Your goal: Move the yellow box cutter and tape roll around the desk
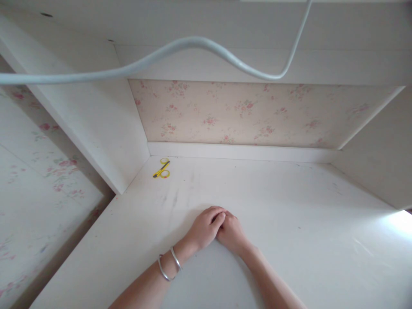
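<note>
My left hand [204,226] and my right hand [232,231] rest clasped together on the white desktop [270,201]. The left fingers lie closed over the right hand, which is curled in, its fingertips mostly hidden. No object shows in either hand. Two silver bangles [170,264] circle my left wrist. Farther back, at the left corner, lies a yellow and black utility knife [161,169]. Two thin yellow rings, perhaps tape rolls, sit by it: one ring [164,159] behind and the other ring [165,174] in front, apart from my hands.
A pale cable [193,41] hangs across the upper view, near the camera. White side panels stand at the left [96,111] and right [383,150], under an overhead shelf [206,21]. Floral wallpaper [231,113] covers the back. Light falls on the right edge.
</note>
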### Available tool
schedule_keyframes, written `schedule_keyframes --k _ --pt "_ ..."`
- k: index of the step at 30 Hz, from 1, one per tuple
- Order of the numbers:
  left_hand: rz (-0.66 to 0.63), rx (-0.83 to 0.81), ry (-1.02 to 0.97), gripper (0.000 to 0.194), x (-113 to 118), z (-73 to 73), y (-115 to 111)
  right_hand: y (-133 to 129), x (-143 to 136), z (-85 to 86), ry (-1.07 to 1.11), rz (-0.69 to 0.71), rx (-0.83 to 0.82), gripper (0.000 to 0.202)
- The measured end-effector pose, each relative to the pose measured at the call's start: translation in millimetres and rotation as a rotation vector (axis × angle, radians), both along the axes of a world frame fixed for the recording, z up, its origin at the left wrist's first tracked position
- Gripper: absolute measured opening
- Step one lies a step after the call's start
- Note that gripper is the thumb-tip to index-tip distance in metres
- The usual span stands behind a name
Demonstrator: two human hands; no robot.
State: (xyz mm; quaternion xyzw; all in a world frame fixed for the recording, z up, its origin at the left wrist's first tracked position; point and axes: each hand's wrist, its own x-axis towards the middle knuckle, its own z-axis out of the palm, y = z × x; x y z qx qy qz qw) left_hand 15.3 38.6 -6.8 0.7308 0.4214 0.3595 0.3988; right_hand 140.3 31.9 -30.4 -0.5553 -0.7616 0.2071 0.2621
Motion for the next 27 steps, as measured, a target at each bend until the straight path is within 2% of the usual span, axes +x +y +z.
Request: schedule_keyframes --k 21,24,27 --pt "-0.014 0.007 0.017 0.031 0 -3.0 0 0 1 0.7 -0.019 -0.003 0.002 0.033" --pt "-0.007 0.047 0.031 0.029 -8 -2.9 7 1 1 3.0 -0.001 0.025 0.006 0.028" --pt "0.107 0.152 0.078 0.027 -33 -4.3 31 3 1 3.9 0.030 0.069 0.028 0.023"
